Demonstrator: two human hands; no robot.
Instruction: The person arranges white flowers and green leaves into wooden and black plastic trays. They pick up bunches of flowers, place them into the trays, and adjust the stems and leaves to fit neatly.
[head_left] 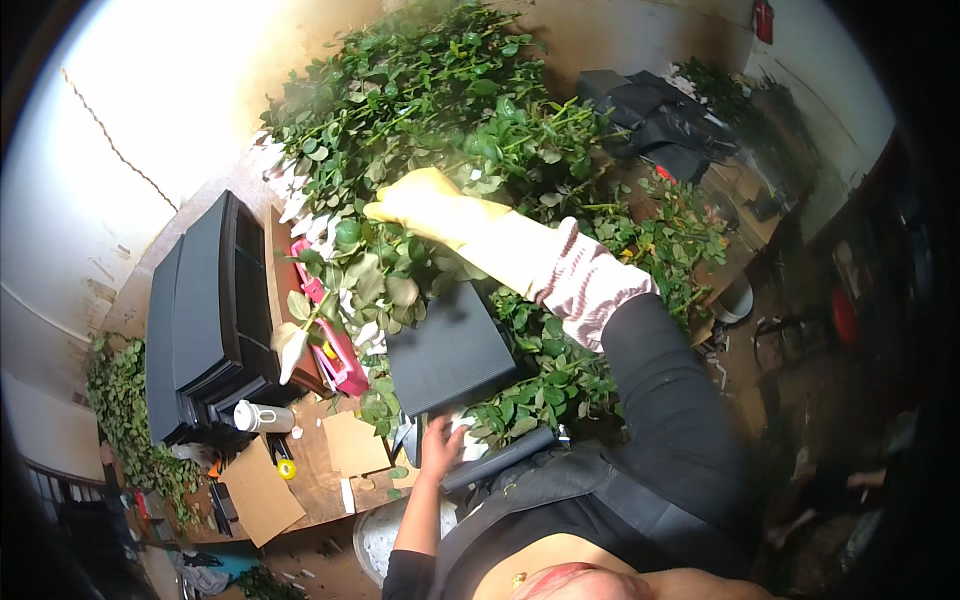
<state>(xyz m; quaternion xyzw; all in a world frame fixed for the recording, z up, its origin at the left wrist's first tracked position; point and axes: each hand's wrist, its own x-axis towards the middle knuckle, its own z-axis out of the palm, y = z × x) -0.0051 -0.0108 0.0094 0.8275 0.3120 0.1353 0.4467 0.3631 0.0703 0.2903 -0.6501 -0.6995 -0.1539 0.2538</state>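
"While the right hand was out over the greenery, what was the largest thing near it?"

"The tabletop, which ran beneath it and back toward the left hand. On it, a big heap of leafy green stems spread beyond the right hand, with more leaves on its near side."

"And next in size?"

"A black cabinet, well to the left of the right hand. Then a dark flat-topped box, between the two hands, just ahead of the left one."

"How was the right hand dressed and shaped?"

"It wore a long yellow glove with a pink striped cuff. Its fingers looked curled in among the leaves. One leafy stem slanted down to the left just below it, ending in a white tip; I couldn't tell whether the hand gripped it."

"The left hand?"

"Bare, fingers loosely parted, thumb standing away, nothing visible in its grasp. It was at the box's near edge; contact was unclear."

"Anything smaller?"

"A pink object lay ahead and left of the left hand. Farther left of that hand were a cardboard piece, a white cup and, smallest, a yellow roll."
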